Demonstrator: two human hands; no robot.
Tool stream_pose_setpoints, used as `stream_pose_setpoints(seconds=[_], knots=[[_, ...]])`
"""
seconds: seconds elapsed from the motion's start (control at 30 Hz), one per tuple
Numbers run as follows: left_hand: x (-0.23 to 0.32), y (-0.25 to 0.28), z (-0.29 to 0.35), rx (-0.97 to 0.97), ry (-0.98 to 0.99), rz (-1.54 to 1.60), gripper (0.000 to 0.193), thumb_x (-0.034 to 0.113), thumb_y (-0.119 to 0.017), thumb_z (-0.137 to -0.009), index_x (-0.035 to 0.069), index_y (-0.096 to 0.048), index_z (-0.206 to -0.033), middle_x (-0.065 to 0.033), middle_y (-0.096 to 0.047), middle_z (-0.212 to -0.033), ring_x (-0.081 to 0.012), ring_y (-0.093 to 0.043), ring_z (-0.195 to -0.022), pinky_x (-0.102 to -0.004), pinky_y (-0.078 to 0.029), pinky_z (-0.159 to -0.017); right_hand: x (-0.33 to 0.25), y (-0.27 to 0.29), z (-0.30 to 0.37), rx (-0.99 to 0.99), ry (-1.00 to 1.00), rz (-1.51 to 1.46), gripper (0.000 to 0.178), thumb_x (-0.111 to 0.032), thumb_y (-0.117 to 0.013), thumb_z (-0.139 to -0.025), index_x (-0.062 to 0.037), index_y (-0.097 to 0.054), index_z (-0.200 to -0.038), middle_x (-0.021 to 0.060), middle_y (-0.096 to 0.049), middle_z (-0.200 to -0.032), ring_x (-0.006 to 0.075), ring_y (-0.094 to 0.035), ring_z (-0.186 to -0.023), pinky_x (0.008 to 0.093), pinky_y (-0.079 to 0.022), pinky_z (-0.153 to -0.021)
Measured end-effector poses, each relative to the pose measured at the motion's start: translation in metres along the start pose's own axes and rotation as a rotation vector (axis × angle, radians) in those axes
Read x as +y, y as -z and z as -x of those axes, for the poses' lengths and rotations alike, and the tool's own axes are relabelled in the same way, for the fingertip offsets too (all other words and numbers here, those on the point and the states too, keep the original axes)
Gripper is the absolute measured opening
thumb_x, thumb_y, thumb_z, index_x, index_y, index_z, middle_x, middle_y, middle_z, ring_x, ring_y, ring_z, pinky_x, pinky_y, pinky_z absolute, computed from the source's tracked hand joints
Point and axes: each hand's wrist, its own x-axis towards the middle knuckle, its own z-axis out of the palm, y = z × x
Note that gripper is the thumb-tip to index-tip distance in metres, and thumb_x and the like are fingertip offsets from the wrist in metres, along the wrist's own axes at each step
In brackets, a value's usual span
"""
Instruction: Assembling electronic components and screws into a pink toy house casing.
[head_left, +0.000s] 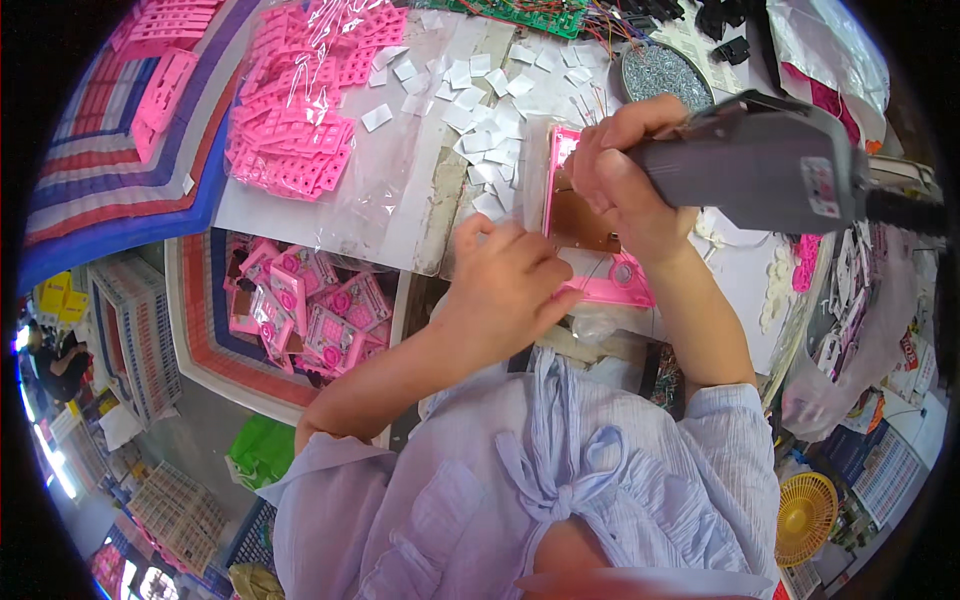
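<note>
My right hand [635, 180] is wrapped round the narrow front of a grey corded power tool [750, 165], which looks like an electric screwdriver. Its tip is hidden behind my fingers. Beneath it lies a pink plastic case [605, 290] with a brown board [580, 222] in it and thin wires at its lower end. My left hand [510, 285] is at the case's left side, its fingers bent and apart, with nothing visible in them. Whether its fingertips touch the case I cannot tell. Clear plastic film surrounds the case.
White square pads [480, 110] are scattered left of the case. Bagged pink parts [300, 110] lie farther left, above a lined bin [190, 320] of pink pieces. A round dish of small metal parts [665, 78] and green circuit boards [545, 14] sit at the back.
</note>
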Motion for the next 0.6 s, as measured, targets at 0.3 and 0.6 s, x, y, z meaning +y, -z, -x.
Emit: stream_pose_setpoints(seconds=[0.3, 0.6], knots=[[0.006, -0.023, -0.005, -0.154, -0.203, -0.128, 0.015, 0.02, -0.075, -0.074, 0.017, -0.068, -0.087, 0.0022, -0.054, -0.075, -0.017, -0.057, -0.081, -0.0404, -0.038, -0.083, 0.008, -0.009, 0.0, -0.067, 0.106, 0.296, 0.018, 0.007, -0.057, -0.088, -0.0012, -0.044, -0.098, 0.0063, -0.05, -0.065, 0.0109, -0.045, -0.052, 0.03, -0.042, -0.05], [-0.006, -0.005, -0.018, -0.087, -0.066, 0.01, 0.018, 0.008, -0.075, -0.076, 0.015, -0.067, -0.09, 0.0009, -0.067, -0.088, -0.0183, -0.062, -0.084, -0.0399, -0.037, -0.083, -0.031, 0.017, -0.005, 0.09, -0.071, 0.053, 0.044, -0.001, -0.059, -0.091, 0.0019, -0.046, -0.133, 0.008, -0.061, -0.079, 0.0146, -0.058, -0.07, 0.0315, -0.05, -0.066]])
